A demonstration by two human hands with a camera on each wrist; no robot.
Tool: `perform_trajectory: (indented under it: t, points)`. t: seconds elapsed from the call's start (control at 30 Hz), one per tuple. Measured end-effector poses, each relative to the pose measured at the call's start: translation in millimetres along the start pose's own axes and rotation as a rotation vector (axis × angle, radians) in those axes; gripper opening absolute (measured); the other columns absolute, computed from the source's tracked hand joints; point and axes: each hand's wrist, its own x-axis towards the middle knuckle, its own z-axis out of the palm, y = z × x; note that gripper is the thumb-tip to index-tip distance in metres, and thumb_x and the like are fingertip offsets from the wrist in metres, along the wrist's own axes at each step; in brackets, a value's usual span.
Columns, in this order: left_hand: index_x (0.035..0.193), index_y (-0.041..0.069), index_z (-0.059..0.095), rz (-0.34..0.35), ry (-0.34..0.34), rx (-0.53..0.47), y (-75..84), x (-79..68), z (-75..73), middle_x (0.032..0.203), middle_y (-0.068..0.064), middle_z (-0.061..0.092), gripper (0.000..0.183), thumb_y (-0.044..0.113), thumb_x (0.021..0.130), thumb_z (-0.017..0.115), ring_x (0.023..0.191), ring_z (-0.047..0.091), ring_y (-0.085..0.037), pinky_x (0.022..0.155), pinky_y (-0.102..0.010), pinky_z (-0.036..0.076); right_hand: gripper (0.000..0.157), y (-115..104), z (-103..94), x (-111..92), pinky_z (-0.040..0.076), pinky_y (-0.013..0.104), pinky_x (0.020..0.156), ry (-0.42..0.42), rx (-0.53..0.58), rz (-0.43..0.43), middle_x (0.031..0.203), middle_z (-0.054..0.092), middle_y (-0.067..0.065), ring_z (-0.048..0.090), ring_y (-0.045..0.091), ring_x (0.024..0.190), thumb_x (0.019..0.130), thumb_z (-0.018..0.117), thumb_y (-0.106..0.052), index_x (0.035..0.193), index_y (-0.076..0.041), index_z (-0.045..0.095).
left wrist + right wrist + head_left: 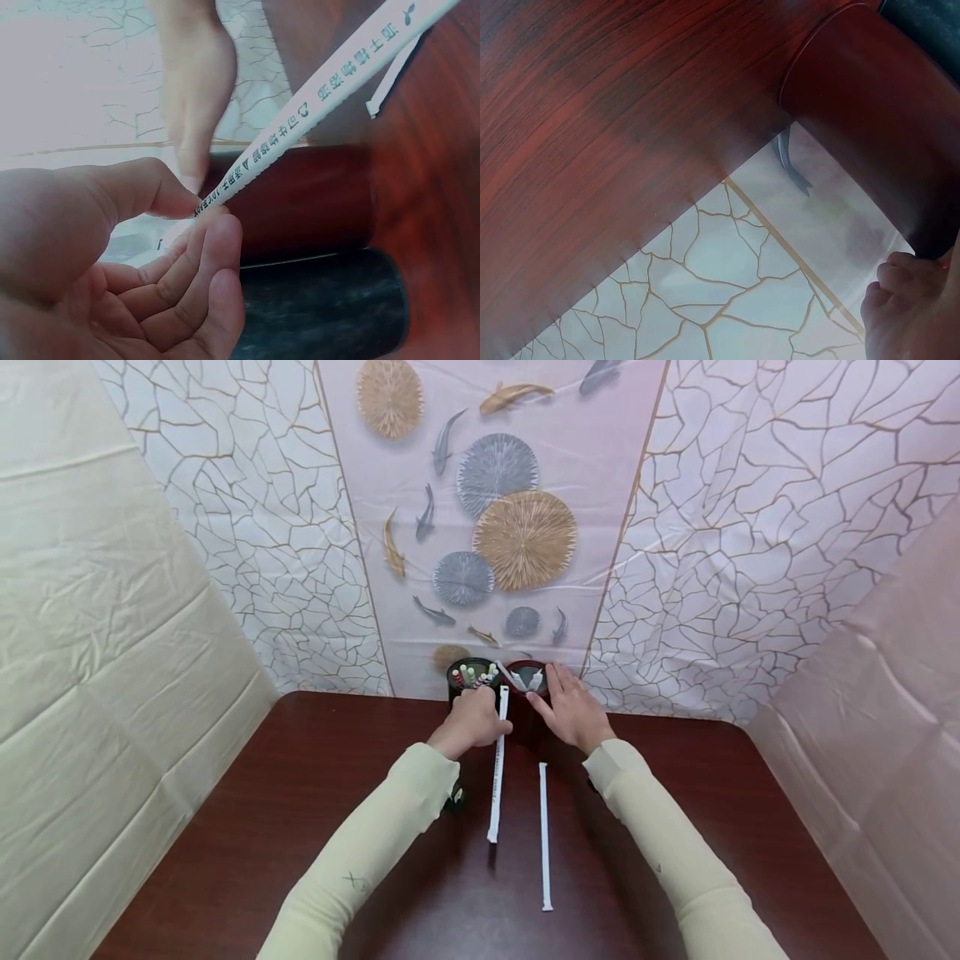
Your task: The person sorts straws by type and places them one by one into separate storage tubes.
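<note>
My left hand pinches a paper-wrapped straw between thumb and forefinger. Dark print runs along its white wrapper, and the straw slants in front of two cylindrical holders. The dark red holder has white-wrapped pieces in its mouth. My right hand rests at that holder's right rim with its fingers fairly straight; in the right wrist view only part of it shows. Beside the red holder stands a black holder with several striped, colourful sticks, partly hidden behind my left hand.
Another white-wrapped straw lies lengthwise on the dark wooden table, between my forearms. Directly behind the holders hangs a patterned cloth. Pale cloth sides flank the table.
</note>
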Motion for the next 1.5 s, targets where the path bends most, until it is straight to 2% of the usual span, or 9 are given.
perform_trajectory:
  t: [0.17, 0.37, 0.67, 0.9, 0.97, 1.03, 1.17, 1.33, 1.5]
  points:
    - [0.084, 0.008, 0.063, 0.024, 0.023, 0.039, 4.4, 2.2, -15.2, 0.090, -0.008, 0.064, 0.031, 0.033, 0.097, 0.075, 0.082, 0.063, -0.028, 0.089, -0.044, 0.056, 0.088, 0, -0.4, -1, 0.024, 0.054, 0.132, 0.003, -0.003, -0.010, 0.174, 0.019, 0.027, 0.022, 0.041, 0.163, 0.111, 0.031, -0.062, 0.167, 0.004, 0.017]
    - [0.066, 0.013, 0.055, 0.064, 0.090, 0.052, 10.6, 2.8, -34.6, 0.069, -0.003, 0.060, 0.039, 0.030, 0.095, 0.075, 0.088, 0.067, -0.033, 0.092, -0.047, 0.056, 0.088, 0, -1.0, -1, 0.025, 0.054, 0.131, 0.006, 0.007, -0.011, 0.174, 0.020, 0.027, 0.022, 0.041, 0.163, 0.111, 0.031, -0.062, 0.167, 0.004, 0.017]
    - [0.061, 0.015, 0.051, 0.114, 0.186, 0.013, 19.7, 2.5, -61.2, 0.057, 0.004, 0.050, 0.042, 0.025, 0.093, 0.076, 0.075, 0.062, -0.026, 0.084, -0.045, 0.054, 0.089, 2, 1.4, 0, 0.026, 0.055, 0.131, 0.029, 0.001, -0.023, 0.173, 0.021, 0.027, 0.024, 0.043, 0.162, 0.111, 0.031, -0.063, 0.166, 0.006, 0.019]
    - [0.052, 0.016, 0.047, 0.140, 0.282, -0.019, 26.4, 4.2, -82.4, 0.052, 0.006, 0.040, 0.050, 0.023, 0.092, 0.076, 0.066, 0.050, -0.020, 0.062, -0.034, 0.046, 0.089, 1, 1.5, 0, 0.024, 0.055, 0.131, 0.019, 0.002, -0.019, 0.174, 0.020, 0.028, 0.022, 0.043, 0.162, 0.111, 0.029, -0.063, 0.166, 0.005, 0.019]
    - [0.049, 0.017, 0.046, 0.155, 0.325, -0.031, 28.7, 5.3, -88.4, 0.051, 0.007, 0.040, 0.052, 0.021, 0.091, 0.075, 0.067, 0.050, -0.020, 0.065, -0.036, 0.049, 0.089, 1, 0.7, -1, 0.025, 0.054, 0.131, 0.017, 0.005, -0.016, 0.174, 0.020, 0.027, 0.022, 0.043, 0.162, 0.111, 0.029, -0.063, 0.166, 0.005, 0.018]
    - [0.048, 0.017, 0.045, 0.178, 0.371, -0.039, 31.0, 6.6, -94.1, 0.052, 0.006, 0.041, 0.052, 0.018, 0.091, 0.075, 0.070, 0.055, -0.024, 0.074, -0.041, 0.054, 0.089, 1, 0.2, -1, 0.024, 0.054, 0.132, 0.013, 0.005, -0.014, 0.174, 0.019, 0.027, 0.022, 0.043, 0.163, 0.111, 0.029, -0.064, 0.167, 0.005, 0.018]
    - [0.046, 0.019, 0.041, 0.197, 0.438, -0.049, 35.6, 9.8, -104.7, 0.050, 0.005, 0.042, 0.054, 0.014, 0.090, 0.072, 0.076, 0.063, -0.029, 0.087, -0.048, 0.056, 0.090, 1, -0.1, 0, 0.024, 0.054, 0.132, 0.010, 0.003, -0.012, 0.175, 0.018, 0.026, 0.022, 0.042, 0.163, 0.111, 0.028, -0.064, 0.167, 0.004, 0.017]
    - [0.050, 0.018, 0.040, 0.193, 0.505, -0.064, 42.0, 12.3, -115.2, 0.052, 0.005, 0.037, 0.050, 0.013, 0.090, 0.070, 0.071, 0.055, -0.026, 0.077, -0.043, 0.052, 0.091, 2, 0.1, 0, 0.024, 0.054, 0.132, -0.001, 0.002, -0.011, 0.175, 0.016, 0.026, 0.020, 0.042, 0.163, 0.110, 0.026, -0.066, 0.167, 0.004, 0.015]
    - [0.073, 0.013, 0.059, 0.204, 0.599, -0.082, 46.3, 13.0, -123.2, 0.073, -0.001, 0.064, 0.022, 0.013, 0.093, 0.069, 0.080, 0.069, -0.029, 0.079, -0.043, 0.056, 0.092, 2, 1.2, 0, 0.023, 0.054, 0.132, -0.003, -0.001, -0.015, 0.175, 0.016, 0.026, 0.019, 0.042, 0.163, 0.110, 0.025, -0.067, 0.167, 0.004, 0.015]
